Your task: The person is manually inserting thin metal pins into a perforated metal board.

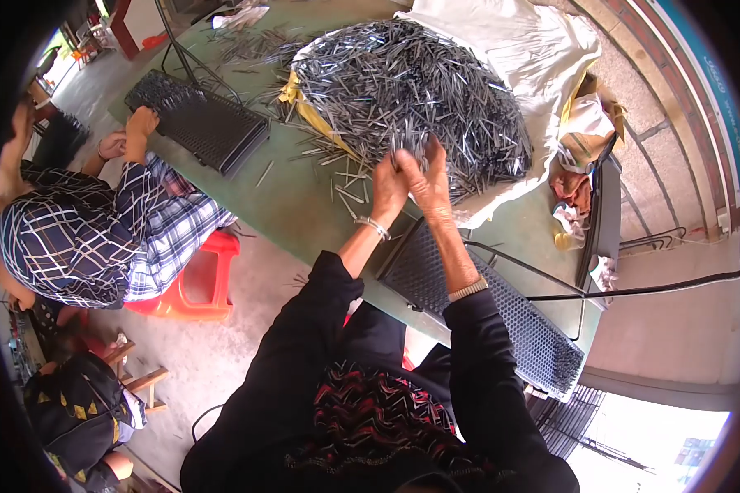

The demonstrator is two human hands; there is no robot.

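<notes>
Left hand (389,186), right hand (428,180), half-curled, holding shiny sticks (409,144)

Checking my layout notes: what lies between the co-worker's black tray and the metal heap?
In the head view, loose metal pieces on the green table, and yellow cloth.

Grn table (255,197) — dk-grey slivers (460,103), red stool (214,275), wht-on-blk plaid shirt (62,234)
</notes>
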